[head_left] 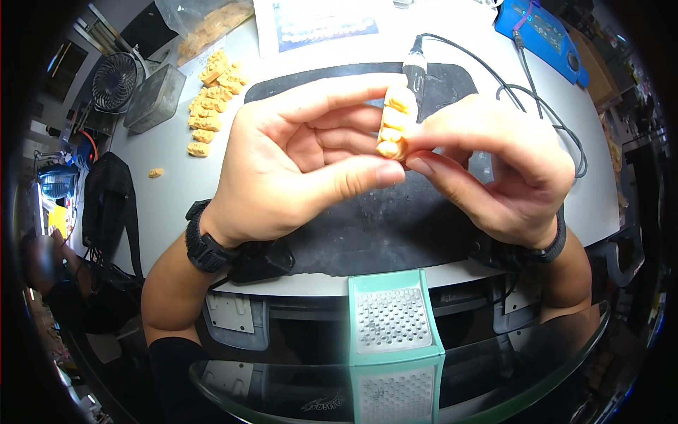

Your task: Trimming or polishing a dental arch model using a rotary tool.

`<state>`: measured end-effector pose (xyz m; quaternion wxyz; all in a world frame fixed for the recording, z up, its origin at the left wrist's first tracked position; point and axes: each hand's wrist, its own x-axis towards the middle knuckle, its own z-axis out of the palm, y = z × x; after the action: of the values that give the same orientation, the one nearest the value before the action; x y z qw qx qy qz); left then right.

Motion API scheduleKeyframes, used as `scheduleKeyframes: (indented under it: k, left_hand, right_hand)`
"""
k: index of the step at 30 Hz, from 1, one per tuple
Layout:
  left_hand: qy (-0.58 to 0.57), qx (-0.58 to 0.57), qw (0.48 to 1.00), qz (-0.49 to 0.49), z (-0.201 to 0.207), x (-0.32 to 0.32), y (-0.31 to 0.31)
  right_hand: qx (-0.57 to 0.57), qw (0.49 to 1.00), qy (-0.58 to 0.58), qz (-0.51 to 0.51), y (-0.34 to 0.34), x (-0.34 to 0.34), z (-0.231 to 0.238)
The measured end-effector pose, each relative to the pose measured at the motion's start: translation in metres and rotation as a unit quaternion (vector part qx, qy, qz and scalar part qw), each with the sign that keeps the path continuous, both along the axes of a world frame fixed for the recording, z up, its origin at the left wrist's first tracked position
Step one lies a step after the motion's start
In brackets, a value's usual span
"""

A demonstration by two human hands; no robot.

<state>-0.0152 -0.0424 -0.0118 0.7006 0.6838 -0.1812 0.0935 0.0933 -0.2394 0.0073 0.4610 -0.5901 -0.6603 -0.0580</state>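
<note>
A small yellow dental cast [393, 128] with a row of teeth is held up between both hands, over a black mat [339, 237]. My left hand [286, 152] grips it with the index finger at its far end and the thumb near its close end. The thumb and fingertips of my right hand [498, 159] are pinched at the cast's right side, near its lower end. Just behind the cast lies a black handpiece [415, 76] with a cable, partly hidden by my fingers. Exactly how the right fingertips meet the cast is hard to make out.
Several more yellow dental casts [206, 113] lie in a column at the left, with a small piece [155, 172] apart. A clear bag [212, 32], a metal box [155, 97] and a blue control unit [542, 39] stand farther back. A green-framed perforated plate [393, 321] juts from the front edge.
</note>
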Motion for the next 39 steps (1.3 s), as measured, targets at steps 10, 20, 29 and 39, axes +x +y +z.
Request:
scheduleKeyframes:
  k: [10,20,29,39]
  left_hand:
    - [0.008,0.011,1.0,0.009,0.0027,-0.0019,-0.0032]
    - [0.03,0.001,0.999,0.017,0.0053,-0.0043,-0.0072]
    - [0.016,0.02,1.0,0.011,0.0024,-0.0041,-0.0042]
    - [0.003,0.044,0.998,0.045,0.003,-0.0048,-0.0035]
  right_hand:
    - [0.016,0.996,0.071,-0.052,-0.0012,-0.0049,-0.0021]
    - [-0.028,0.994,0.086,-0.057,-0.0028,-0.002,-0.002]
    - [-0.012,0.996,0.078,-0.042,0.0002,-0.0018,-0.0029]
    - [-0.03,0.992,0.1,-0.066,-0.0019,-0.0042,-0.0032]
